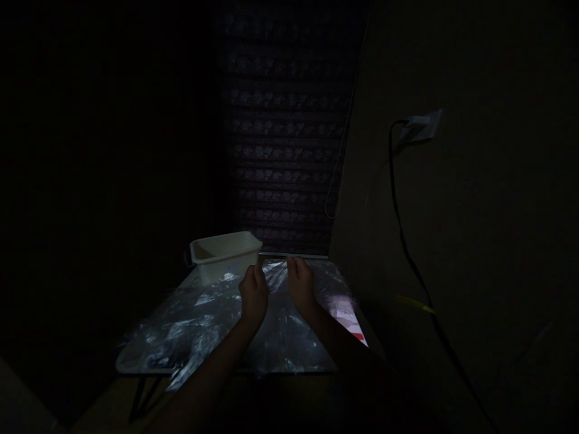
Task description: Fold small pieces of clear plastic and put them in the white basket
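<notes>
Plastic sheeting (190,331), clear and creased, covers most of the table (123,364) before me. At the right edge I note a pale printed item (346,316), red at its near end. My left hand (254,293) and right hand (300,282) are just apart over the table, fingers curled, pinching the sheeting, which is creased between them. Beyond my left hand stands a whitish bin (221,271), upright; behind hangs a patterned blind (284,150).
</notes>
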{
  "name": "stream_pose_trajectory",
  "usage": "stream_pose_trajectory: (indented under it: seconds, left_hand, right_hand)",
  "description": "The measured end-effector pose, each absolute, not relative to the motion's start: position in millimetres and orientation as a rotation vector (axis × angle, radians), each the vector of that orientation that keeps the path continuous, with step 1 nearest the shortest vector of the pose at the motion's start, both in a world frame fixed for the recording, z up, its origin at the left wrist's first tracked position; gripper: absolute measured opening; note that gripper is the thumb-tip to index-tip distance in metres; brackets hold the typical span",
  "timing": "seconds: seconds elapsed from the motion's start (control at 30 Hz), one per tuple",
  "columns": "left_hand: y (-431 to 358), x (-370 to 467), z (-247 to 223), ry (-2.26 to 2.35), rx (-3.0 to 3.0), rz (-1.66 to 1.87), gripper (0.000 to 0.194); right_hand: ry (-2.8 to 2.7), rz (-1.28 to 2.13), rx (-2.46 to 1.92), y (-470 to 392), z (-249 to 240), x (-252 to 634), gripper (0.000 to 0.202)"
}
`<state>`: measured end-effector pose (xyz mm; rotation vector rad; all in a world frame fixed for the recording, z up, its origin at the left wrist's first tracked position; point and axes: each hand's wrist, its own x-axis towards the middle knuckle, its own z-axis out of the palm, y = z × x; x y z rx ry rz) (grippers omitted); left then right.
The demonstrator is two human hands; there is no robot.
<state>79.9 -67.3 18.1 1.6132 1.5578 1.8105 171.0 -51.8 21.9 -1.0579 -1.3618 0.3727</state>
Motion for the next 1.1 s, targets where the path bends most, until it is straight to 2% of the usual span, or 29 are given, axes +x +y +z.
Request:
stream_pose_trajectory:
  seconds: [0.17, 0.47, 0.67, 1.1]
  left_hand:
    - [-67.3, 79.2, 19.3, 1.608, 1.648, 1.798, 0.027]
    - [-66.8, 74.3, 18.2, 1.423, 1.534, 1.87, 0.028]
    - [-66.5, 78.5, 21.7, 1.057, 1.368, 1.579, 0.021]
    - [-63.7, 79.0, 18.3, 1.018, 1.395, 1.211, 0.025]
  right_hand:
    - [-1.356, 0.41, -1.008, -50.5, 22.5, 172.0, 0.025]
    - [-1.327, 0.708, -0.848, -47.1, 23.8, 179.1, 0.021]
    - [-1.278, 0.689, -0.861, -42.8, 25.0, 180.7, 0.016]
    - [-1.321, 0.634, -0.86, -38.4, 28.7, 190.0, 0.021]
